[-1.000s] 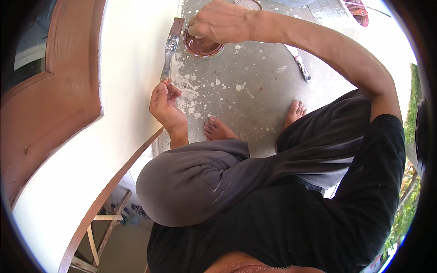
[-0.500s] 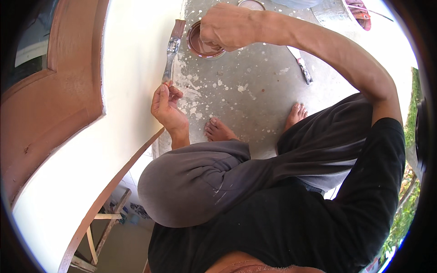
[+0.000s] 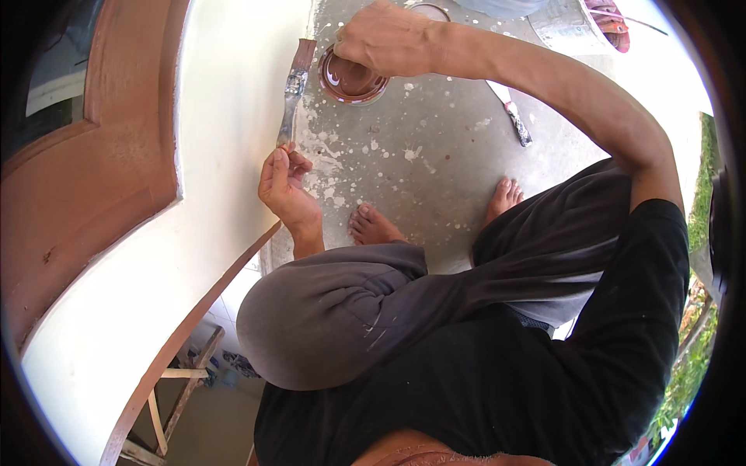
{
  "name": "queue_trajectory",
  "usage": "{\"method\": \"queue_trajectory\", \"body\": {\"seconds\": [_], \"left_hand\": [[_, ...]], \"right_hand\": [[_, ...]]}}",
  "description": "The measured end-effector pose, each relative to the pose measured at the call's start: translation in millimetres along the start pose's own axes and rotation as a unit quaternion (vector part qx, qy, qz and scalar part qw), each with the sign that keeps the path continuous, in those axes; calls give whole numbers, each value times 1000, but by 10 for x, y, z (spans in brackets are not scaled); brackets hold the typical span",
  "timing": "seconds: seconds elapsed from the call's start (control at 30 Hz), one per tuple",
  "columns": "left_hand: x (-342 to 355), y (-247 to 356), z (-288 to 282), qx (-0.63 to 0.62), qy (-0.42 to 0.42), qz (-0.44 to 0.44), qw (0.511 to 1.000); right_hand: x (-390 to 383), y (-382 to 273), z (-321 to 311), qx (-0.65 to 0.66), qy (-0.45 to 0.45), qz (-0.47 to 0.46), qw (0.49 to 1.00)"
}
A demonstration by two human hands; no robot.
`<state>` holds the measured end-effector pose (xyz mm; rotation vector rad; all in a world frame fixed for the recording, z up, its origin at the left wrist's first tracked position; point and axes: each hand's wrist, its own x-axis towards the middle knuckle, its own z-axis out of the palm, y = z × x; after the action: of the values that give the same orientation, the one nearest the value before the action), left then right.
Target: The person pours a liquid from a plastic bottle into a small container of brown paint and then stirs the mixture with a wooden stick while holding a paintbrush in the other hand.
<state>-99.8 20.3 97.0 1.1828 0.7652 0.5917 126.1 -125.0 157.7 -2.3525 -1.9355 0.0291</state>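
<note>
My left hand point(image 3: 286, 185) pinches the handle end of a paintbrush point(image 3: 293, 85) that points up and away, its brown-stained bristles level with a paint can. My right hand point(image 3: 381, 39) reaches far forward and grips the rim of the round can of brown paint point(image 3: 350, 80), which sits on the spattered concrete floor point(image 3: 435, 155). I crouch with my bare feet point(image 3: 373, 225) on the floor and my knees in grey trousers below the hands.
A white wall point(image 3: 210, 155) with a brown-painted moulding point(image 3: 109, 179) fills the left side. A second brush or scraper point(image 3: 514, 116) lies on the floor to the right. Wooden trestle legs point(image 3: 175, 388) stand lower left. Greenery shows at the right edge.
My right hand has shifted a little left and up over the paint can, uncovering more of it. The left hand with the brush has stayed nearly still.
</note>
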Motion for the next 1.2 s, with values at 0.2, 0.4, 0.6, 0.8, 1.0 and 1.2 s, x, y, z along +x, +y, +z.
{"method": "queue_trajectory", "body": {"seconds": [0.2,0.4,0.6,0.8,1.0,1.2], "left_hand": [[2,-40,-34,16,-15,-8,1000],[-18,-12,16,-5,5,-4,1000],[-4,-25,5,13,-17,-9,1000],[-10,8,43,-4,0,-3,1000],[-6,-2,-1,12,-18,-9,1000],[-3,-18,5,3,-9,-14,1000]], "right_hand": [[-35,14,61,67,40,-65,995],[-54,-39,-184,-8,-80,-29,996],[-14,28,81,9,53,-24,998],[-24,-4,13,75,1,-62,995],[-61,-33,-129,1,-68,-11,998],[-13,-6,88,35,65,-20,997]]}}
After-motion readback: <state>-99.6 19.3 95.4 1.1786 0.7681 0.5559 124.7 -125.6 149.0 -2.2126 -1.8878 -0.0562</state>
